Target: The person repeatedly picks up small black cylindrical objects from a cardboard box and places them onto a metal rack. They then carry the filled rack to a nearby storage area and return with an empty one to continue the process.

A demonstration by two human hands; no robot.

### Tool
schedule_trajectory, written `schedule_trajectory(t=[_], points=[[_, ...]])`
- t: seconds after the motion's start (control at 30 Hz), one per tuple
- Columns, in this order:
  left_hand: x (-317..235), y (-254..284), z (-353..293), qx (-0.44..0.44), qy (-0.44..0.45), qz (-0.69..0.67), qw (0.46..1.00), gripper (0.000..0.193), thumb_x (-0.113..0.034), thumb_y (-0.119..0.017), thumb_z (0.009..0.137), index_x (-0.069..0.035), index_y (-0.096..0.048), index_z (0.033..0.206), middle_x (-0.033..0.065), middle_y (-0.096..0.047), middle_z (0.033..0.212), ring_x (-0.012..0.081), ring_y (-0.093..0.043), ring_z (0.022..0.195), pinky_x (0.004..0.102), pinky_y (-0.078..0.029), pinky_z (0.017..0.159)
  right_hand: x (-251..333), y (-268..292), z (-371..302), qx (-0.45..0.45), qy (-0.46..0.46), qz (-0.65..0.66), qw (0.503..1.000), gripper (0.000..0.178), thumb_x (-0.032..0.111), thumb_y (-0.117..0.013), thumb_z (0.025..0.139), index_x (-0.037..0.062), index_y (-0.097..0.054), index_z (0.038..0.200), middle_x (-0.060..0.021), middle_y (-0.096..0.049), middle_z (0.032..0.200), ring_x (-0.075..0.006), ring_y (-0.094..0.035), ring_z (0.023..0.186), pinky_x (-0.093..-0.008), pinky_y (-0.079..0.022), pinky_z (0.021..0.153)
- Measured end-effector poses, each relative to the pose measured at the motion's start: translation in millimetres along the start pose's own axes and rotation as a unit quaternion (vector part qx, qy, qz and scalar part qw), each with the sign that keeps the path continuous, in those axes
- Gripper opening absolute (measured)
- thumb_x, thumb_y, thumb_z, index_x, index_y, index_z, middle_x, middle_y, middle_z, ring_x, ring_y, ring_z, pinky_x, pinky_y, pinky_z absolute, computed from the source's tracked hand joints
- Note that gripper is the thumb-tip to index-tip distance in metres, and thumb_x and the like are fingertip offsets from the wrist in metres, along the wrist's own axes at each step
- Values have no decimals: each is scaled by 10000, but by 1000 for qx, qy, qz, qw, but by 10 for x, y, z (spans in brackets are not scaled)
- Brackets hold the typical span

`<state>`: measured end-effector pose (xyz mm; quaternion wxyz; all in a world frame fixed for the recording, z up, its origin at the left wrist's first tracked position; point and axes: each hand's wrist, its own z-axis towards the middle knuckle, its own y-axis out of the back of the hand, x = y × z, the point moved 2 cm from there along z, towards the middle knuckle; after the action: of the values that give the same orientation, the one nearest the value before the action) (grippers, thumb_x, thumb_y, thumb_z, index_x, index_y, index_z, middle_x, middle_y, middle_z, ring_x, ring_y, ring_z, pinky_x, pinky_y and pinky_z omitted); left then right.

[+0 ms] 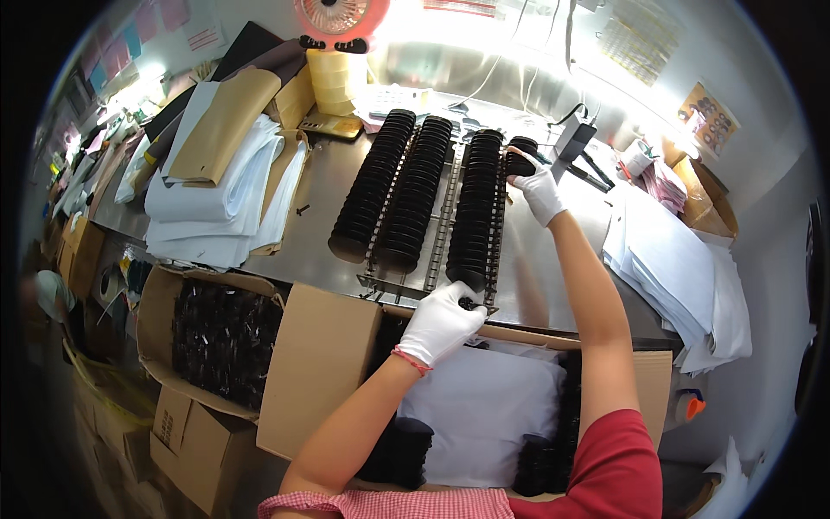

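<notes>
A metal rack (441, 225) lies on the steel table, with rows of thin black discs (406, 186) standing on edge in it. My right hand (539, 192), in a white glove, is closed on a small stack of black discs (520, 161) at the rack's far right end. My left hand (443, 323), also gloved in white, is at the near end of the third row. Its fingers are closed around something small and dark, too covered to make out. Just under my left hand stands an open cardboard box (322, 368) with white sheeting (484, 406) and more black discs inside.
Piled paper (207, 208) covers the table's left part, and white sheets (670, 259) its right edge. A pink fan (341, 22) stands at the back. Black pieces fill a second box (225, 342) at left. A black charger (577, 143) with cables stands beyond my right hand.
</notes>
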<state>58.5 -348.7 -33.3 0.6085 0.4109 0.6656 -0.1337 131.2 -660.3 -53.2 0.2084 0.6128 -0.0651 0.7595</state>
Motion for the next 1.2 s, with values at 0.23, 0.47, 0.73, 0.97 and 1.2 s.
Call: schedule_trajectory(t=[0.23,0.47,0.73,0.97,1.2], points=[[-8,-40,-1,-11,-22,-9,1000,248,-200,-712,848,7,-689,983,120,-667,951,168,-669,846,306,-544,746,-45,-231,-33,-160,312,-439,827,455,-98,-513,897,71,-629,1303,-182,-676,1224,-278,-672,1110,-346,-511,959],[-131,-65,-188,-33,38,-499,865,399,-182,-619,986,-125,-479,1356,47,-610,1189,153,-633,1019,367,-577,838,1137,-622,-893,-102,100,-198,970,521,-60,-543,879,101,-589,1372,-150,-698,1202,-219,-676,1088,-314,-521,869],[-236,-196,-254,-78,33,-515,853,292,-132,-626,973,-160,-530,1247,20,-585,1105,115,-593,990,337,-557,778,1127,-608,-1367,135,241,-191,942,721,619,-480,963,-9,-572,1304,-257,-566,1327,-390,-558,1216,-467,-404,1071],[181,-239,-37,-130,-138,28,981,268,-121,-754,824,-21,-654,1052,74,-672,964,98,-639,856,261,-536,778,-286,480,393,-147,-45,56,986,574,159,-742,899,1,-484,1387,-141,-593,1274,-198,-574,1167,-302,-467,980],[167,-123,-63,-94,-83,-9,992,284,-157,-764,833,0,-661,1046,72,-696,954,79,-649,821,239,-542,749,-376,-197,517,-165,74,-63,981,352,-2,-610,940,52,-650,1285,-90,-713,1143,-179,-668,976,-286,-510,905]])
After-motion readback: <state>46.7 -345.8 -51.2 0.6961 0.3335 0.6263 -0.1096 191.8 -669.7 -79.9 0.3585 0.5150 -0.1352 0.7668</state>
